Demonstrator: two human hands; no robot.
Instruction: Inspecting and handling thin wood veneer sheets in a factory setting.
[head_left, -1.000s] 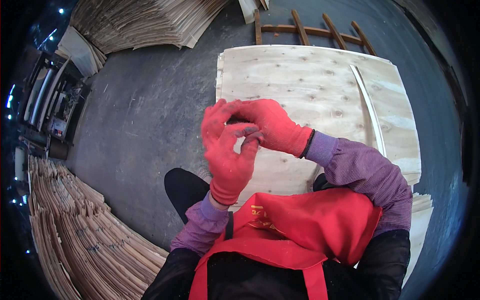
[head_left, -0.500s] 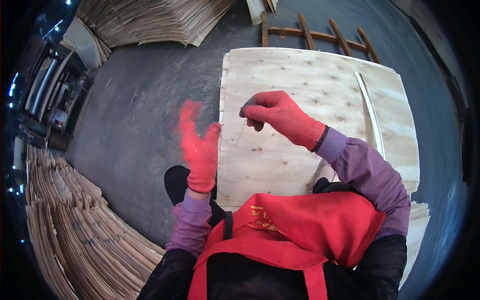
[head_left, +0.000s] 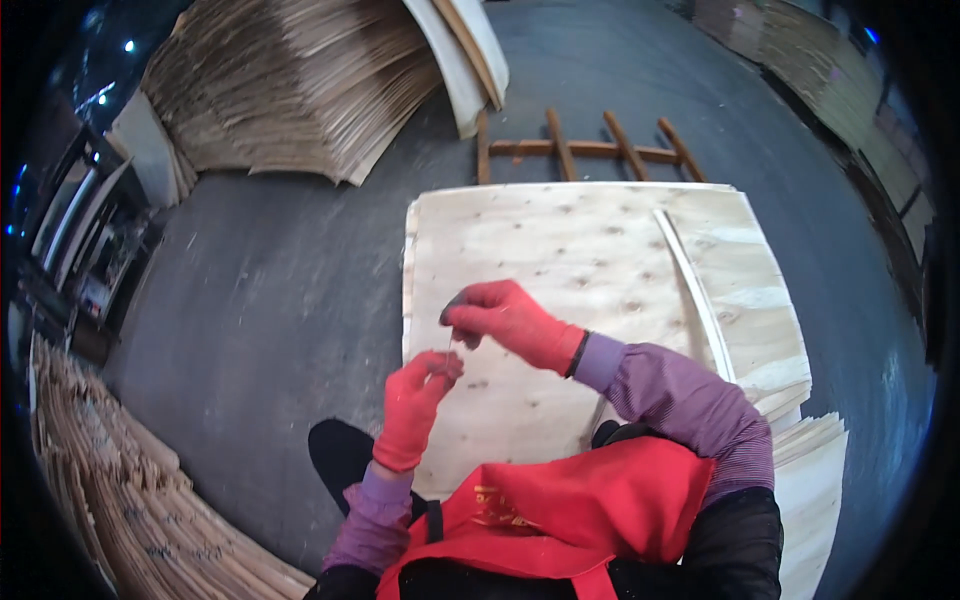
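Note:
Above the left half of a pale stack of wood veneer sheets, my two red-gloved hands are close together. My right hand pinches the upper end of a thin thread-like strand, and its fingertips look dark. Just below, my left hand has its thumb and fingers drawn together at the strand's lower end. Whether the strand is thread or wire I cannot tell. A narrow white strip lies lengthwise on the right part of the top sheet, apart from both hands.
A wooden frame with several bars lies beyond the sheets. Tall veneer stacks stand at the far left and the near left. More pale sheets lie at the near right. Grey floor runs along the left.
My left hand, spread and apart before, has come to the strand and closed at its lower end. My right hand still pinches the top. The view has tilted up, showing more of the far floor.

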